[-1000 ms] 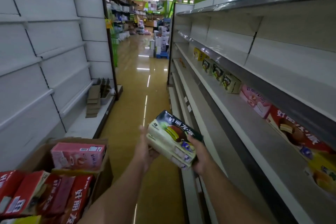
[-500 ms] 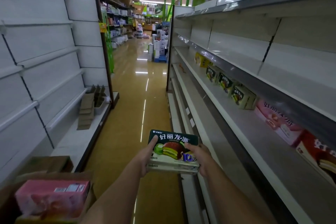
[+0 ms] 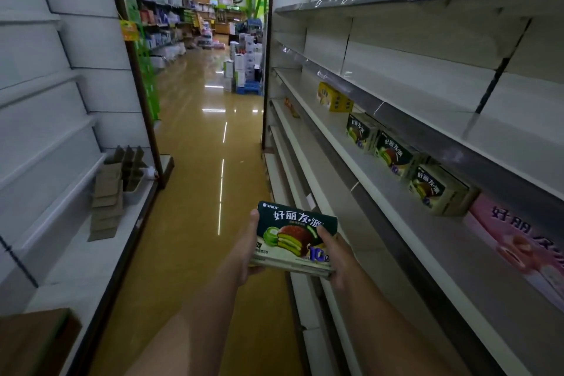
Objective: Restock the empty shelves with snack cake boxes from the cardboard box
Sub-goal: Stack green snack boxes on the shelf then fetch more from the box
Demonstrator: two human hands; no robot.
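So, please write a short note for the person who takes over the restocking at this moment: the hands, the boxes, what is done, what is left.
Left hand and right hand: both grip one green snack cake box, held over the aisle, not yet shelved.
Right-hand shelf: three green boxes stand in a row, a yellow box beyond them, a pink box nearer.
Cardboard box: only a corner shows at lower left; its contents are out of view.
Done: that shelf is partly stocked.
Left: probably place the held box with the green row, then fetch more; the other shelves are bare.
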